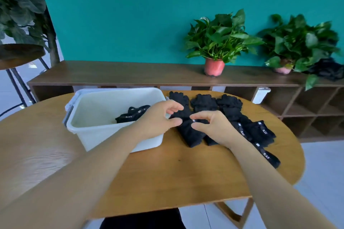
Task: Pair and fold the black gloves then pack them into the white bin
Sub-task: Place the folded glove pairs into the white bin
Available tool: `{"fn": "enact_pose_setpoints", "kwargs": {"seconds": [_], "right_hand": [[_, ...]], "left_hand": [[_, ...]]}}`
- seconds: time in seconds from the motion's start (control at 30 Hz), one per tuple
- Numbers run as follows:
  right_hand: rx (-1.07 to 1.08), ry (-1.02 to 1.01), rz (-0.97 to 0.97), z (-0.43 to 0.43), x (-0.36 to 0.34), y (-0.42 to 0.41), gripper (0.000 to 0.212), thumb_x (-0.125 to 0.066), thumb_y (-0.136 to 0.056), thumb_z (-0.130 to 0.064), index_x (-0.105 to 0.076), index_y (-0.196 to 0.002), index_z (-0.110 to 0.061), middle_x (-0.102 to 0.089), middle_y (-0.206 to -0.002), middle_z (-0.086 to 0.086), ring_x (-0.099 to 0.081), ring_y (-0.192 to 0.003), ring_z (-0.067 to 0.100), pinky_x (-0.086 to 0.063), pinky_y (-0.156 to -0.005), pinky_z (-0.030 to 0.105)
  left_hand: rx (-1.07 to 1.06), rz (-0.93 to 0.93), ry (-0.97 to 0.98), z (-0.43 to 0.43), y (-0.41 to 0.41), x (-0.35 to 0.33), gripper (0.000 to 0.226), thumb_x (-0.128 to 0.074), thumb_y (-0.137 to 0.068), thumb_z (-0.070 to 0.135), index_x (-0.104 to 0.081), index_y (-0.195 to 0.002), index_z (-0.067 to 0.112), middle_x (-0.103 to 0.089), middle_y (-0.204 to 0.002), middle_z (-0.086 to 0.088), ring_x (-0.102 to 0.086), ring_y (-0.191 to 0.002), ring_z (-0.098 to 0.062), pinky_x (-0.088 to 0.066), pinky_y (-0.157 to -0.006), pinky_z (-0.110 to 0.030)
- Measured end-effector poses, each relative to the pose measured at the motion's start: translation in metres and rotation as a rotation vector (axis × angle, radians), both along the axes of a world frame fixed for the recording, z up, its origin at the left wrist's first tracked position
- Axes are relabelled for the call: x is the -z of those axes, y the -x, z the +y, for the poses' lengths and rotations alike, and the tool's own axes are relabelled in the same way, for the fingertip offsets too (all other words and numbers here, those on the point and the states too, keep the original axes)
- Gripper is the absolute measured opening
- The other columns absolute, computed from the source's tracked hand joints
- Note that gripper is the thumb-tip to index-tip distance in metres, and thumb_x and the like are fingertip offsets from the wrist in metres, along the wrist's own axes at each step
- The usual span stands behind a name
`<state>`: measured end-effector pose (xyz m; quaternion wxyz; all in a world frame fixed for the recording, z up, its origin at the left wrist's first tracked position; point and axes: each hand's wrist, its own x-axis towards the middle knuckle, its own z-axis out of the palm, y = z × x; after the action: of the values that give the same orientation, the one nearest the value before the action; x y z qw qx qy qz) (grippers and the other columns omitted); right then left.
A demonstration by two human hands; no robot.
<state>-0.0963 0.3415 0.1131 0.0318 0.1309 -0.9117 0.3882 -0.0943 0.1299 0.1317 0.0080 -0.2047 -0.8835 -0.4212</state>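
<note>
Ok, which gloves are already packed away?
The folded bundle lying inside the white bin; all the other gloves lie flat on the table.

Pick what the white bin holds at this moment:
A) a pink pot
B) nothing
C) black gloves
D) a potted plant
C: a dark bundle of gloves lies at the bottom of the bin, against its right side.

Bright, even daylight; wide-angle edge distortion.
</note>
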Motion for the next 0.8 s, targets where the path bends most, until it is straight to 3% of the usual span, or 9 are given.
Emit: {"fn": "enact_pose_setpoints", "kwargs": {"seconds": [0.13,0.2,0.33,0.4,0.5,0.57,0.7,0.8], "right_hand": [[0.138,0.061,-0.021,0.042,0.030,-0.030,0.031,-0.069,-0.090,-0.019,-0.068,-0.121,-0.020,-0.064,-0.113,-0.015,-0.057,-0.111,0.000,-0.038,-0.081,0.000],[0.227,0.068,-0.020,0.064,0.043,-0.043,0.032,-0.068,-0.091,-0.018,-0.067,-0.123,-0.018,-0.064,-0.115,-0.012,-0.055,-0.112,0.002,-0.036,-0.081,0.001],[0.428,0.015,0.028,0.103,0.074,-0.056,0.032,-0.066,-0.093,-0.020,-0.067,-0.124,-0.017,-0.065,-0.125,-0.003,-0.056,-0.118,0.012,-0.039,-0.103,0.027],[0.562,-0.036,0.044,0.116,0.086,-0.058,0.030,-0.063,-0.094,-0.024,-0.067,-0.124,-0.022,-0.064,-0.127,-0.004,-0.052,-0.124,0.015,-0.031,-0.112,0.043],[0.724,-0.118,0.047,0.130,0.102,-0.058,0.032,-0.058,-0.097,-0.023,-0.063,-0.129,-0.026,-0.058,-0.134,-0.001,-0.033,-0.139,0.015,-0.009,-0.116,0.042],[0.773,-0.115,0.025,0.136,0.113,-0.056,0.035,-0.053,-0.099,-0.020,-0.060,-0.132,-0.027,-0.054,-0.139,-0.003,-0.023,-0.144,0.014,-0.005,-0.117,0.046],[0.744,-0.063,0.005,0.145,0.132,-0.051,0.038,-0.050,-0.098,-0.008,-0.061,-0.132,-0.022,-0.051,-0.144,-0.006,-0.028,-0.142,0.015,-0.018,-0.118,0.046],[0.713,-0.062,0.034,0.148,0.140,-0.055,0.041,-0.048,-0.095,0.002,-0.065,-0.127,-0.016,-0.054,-0.142,-0.004,-0.032,-0.139,0.014,-0.028,-0.114,0.044]], "left_hand": [[0.097,-0.004,0.037,0.052,-0.010,0.018,0.034,-0.063,-0.095,0.020,-0.059,-0.127,0.029,-0.060,-0.123,0.017,-0.053,-0.113,0.000,-0.040,-0.092,-0.018],[0.139,-0.015,0.062,0.078,-0.011,0.032,0.034,-0.062,-0.096,0.020,-0.059,-0.128,0.029,-0.059,-0.127,0.016,-0.053,-0.114,0.001,-0.039,-0.093,-0.018],[0.212,-0.081,0.083,0.127,-0.010,0.063,0.034,-0.059,-0.097,0.021,-0.059,-0.131,0.028,-0.057,-0.133,0.014,-0.051,-0.122,-0.003,-0.040,-0.104,-0.025],[0.243,-0.097,0.109,0.149,-0.007,0.079,0.035,-0.057,-0.098,0.022,-0.058,-0.133,0.028,-0.055,-0.137,0.012,-0.048,-0.127,-0.004,-0.039,-0.110,-0.030],[0.261,-0.098,0.145,0.176,-0.001,0.097,0.039,-0.053,-0.101,0.022,-0.052,-0.139,0.025,-0.049,-0.144,0.011,-0.043,-0.133,-0.007,-0.035,-0.113,-0.029],[0.269,-0.099,0.169,0.193,0.003,0.106,0.043,-0.050,-0.102,0.021,-0.047,-0.145,0.023,-0.042,-0.151,0.009,-0.037,-0.139,-0.009,-0.029,-0.115,-0.026],[0.293,-0.093,0.269,0.220,0.010,0.119,0.050,-0.046,-0.104,0.021,-0.033,-0.152,0.023,-0.023,-0.162,0.005,-0.021,-0.148,-0.015,-0.019,-0.121,-0.038],[0.285,-0.001,0.419,0.227,0.011,0.127,0.051,-0.042,-0.105,0.021,-0.028,-0.154,0.026,-0.024,-0.161,0.006,-0.018,-0.148,-0.016,-0.016,-0.119,-0.040]]}}
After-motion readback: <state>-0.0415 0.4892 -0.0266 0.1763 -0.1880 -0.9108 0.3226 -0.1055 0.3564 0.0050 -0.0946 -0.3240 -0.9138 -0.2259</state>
